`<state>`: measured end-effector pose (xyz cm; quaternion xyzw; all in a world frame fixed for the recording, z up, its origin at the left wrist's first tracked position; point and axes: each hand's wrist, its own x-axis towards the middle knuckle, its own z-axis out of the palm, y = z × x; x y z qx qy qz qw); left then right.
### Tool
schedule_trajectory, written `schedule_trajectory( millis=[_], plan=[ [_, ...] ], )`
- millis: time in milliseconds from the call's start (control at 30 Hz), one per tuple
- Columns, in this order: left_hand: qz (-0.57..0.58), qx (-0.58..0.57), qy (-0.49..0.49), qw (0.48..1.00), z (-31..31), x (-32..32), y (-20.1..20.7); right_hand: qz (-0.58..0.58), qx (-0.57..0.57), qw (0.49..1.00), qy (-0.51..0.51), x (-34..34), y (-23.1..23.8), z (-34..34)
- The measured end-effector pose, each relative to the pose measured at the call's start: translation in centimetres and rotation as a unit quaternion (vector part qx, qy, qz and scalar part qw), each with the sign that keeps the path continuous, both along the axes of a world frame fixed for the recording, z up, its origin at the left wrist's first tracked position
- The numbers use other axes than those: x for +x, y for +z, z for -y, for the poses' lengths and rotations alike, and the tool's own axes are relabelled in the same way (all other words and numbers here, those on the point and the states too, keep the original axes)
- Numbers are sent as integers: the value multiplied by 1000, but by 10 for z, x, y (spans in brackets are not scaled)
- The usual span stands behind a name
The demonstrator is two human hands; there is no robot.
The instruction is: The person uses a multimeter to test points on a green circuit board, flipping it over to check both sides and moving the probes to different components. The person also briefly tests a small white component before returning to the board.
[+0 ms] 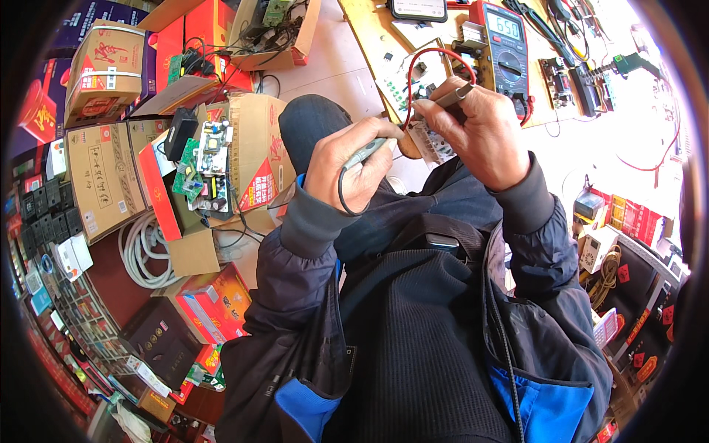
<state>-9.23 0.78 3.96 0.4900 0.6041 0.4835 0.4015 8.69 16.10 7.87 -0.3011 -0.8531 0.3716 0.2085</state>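
My left hand (347,162) is closed around a grey pen-like test probe (365,151), its dark lead curving down past my wrist. In my right hand (484,129), the fingers pinch a second, darker grey test probe (459,94). A red lead (425,53) arches over beside that hand. Both hands meet above a circuit board (436,144) at the table's near edge; the probe tips are too small or hidden to place exactly. Just beyond my right hand lies a red multimeter (509,66) with its display lit.
Circuit boards and loose parts cover the wooden table (362,29). A black-framed device (418,7) lies at its far edge. On my left, boards (214,159) rest on cardboard boxes (103,177), near a coiled grey cable (144,251). Red boxes (635,221) stand at the right.
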Motion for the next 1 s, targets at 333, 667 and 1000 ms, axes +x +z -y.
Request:
schedule_trajectory(
  millis=[333, 667, 1000],
  plan=[
    [4, 11, 3, 1000, 0, 2, -2, -5, 19, 1000, 4, 1, -2, -1],
    [-6, 2, 7, 1000, 1, 3, 0, -4, 10, 1000, 1, 1, -3, -1],
    [3, 0, 11, 1000, 3, 4, 0, -3, 20, 1000, -6, 3, -7, -2]
  ],
)
